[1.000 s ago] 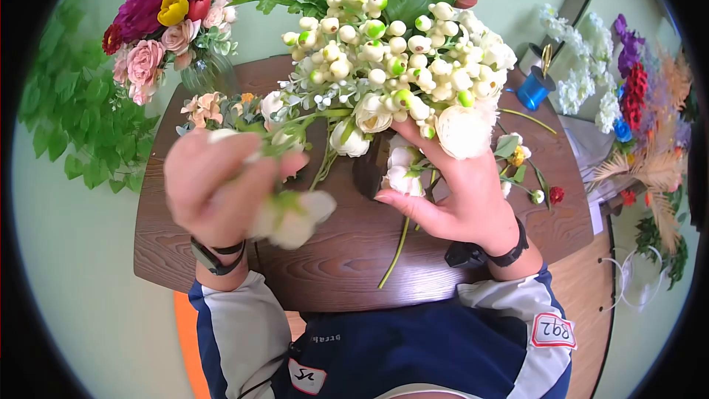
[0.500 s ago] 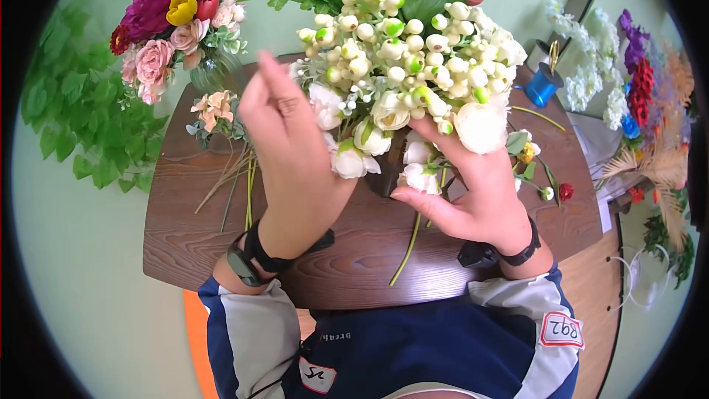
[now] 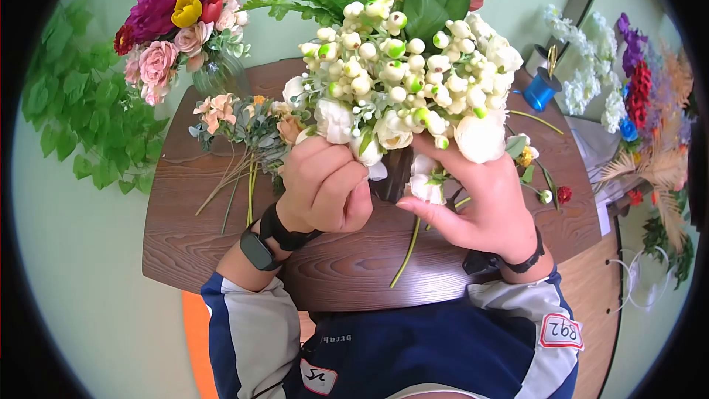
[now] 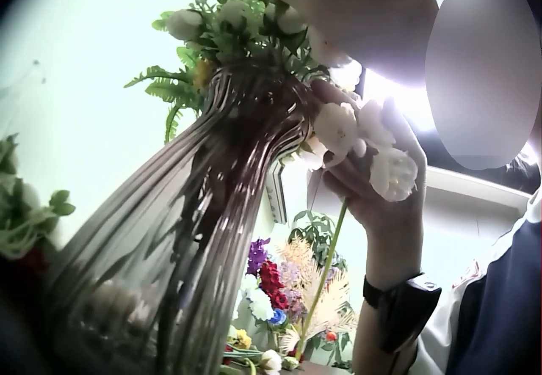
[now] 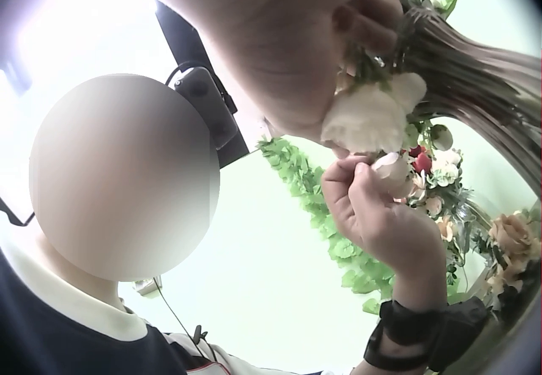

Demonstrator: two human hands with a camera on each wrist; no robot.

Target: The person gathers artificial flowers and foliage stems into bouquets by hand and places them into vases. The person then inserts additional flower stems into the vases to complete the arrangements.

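Observation:
A ribbed glass vase [image 4: 195,214] with a narrow neck holds a large arrangement of cream berries [image 3: 413,77] and white flowers [image 3: 480,137]. At the arrangement's lower left, my left hand [image 3: 325,185] has its fingers curled in, pinching a white flower [image 5: 391,172] beside the vase neck. My right hand [image 3: 480,199] is on the other side, fingers at the neck beneath the blooms and thumb stretched toward me. It holds a spray of white flowers [image 4: 394,172], whose green stem [image 3: 405,255] hangs down outside the glass. The right fingertips are partly hidden by blooms.
On the brown table [image 3: 221,251], peach flowers [image 3: 216,112] lie at left with stems toward me. A second vase [image 3: 220,77] of pink and purple flowers stands behind them. At right are a blue spool [image 3: 543,89] and loose small flowers [image 3: 563,194].
My left hand brought a white flower to the arrangement's left side, rose with fingers pointing up, then came down and curled in by the vase neck. The right hand stayed nearly in place.

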